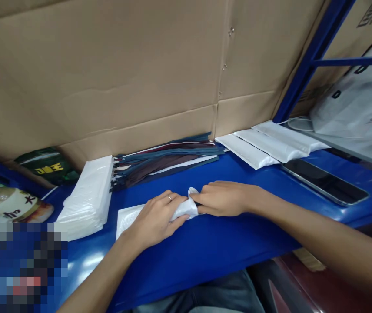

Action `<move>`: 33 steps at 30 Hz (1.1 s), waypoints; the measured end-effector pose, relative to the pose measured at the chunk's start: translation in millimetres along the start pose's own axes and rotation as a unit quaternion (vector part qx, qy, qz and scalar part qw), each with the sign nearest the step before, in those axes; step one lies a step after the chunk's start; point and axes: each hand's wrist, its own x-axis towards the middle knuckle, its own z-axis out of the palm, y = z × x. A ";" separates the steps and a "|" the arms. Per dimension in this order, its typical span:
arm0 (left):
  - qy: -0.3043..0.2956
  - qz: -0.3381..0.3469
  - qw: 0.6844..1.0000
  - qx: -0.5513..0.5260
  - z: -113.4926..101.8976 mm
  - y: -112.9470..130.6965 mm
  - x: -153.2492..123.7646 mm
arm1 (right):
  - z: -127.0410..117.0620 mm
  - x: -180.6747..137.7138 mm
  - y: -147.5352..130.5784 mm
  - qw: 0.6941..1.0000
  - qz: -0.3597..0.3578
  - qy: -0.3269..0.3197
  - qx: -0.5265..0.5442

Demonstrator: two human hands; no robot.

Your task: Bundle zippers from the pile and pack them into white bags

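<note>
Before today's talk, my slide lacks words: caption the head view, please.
Both hands on a white packet, atop a blue table, between stacked packets and a phone.

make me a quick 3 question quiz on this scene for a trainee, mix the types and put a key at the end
1. True or false: seen from the wearer's side, the bundle of mostly dark strips lies to the left of the phone.
2. What is the left hand holding?
a) the phone
b) a white packet
c) a dark green pouch
3. Fill in the blank: a ring can be seen on a finger of the ____ hand.

Key:
1. True
2. b
3. left
</note>
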 end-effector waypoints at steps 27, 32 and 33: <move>0.065 -0.090 0.993 0.048 4.1 -10.0 -6.3 | -7.6 12.4 10.6 0.971 -0.026 0.066 0.230; 0.080 -0.066 0.994 0.037 10.6 -10.5 -3.2 | 4.5 18.5 14.0 0.968 -0.023 0.113 0.222; 0.090 -0.062 0.994 0.027 13.1 -10.7 -2.0 | 10.6 22.1 11.1 0.965 -0.026 0.121 0.232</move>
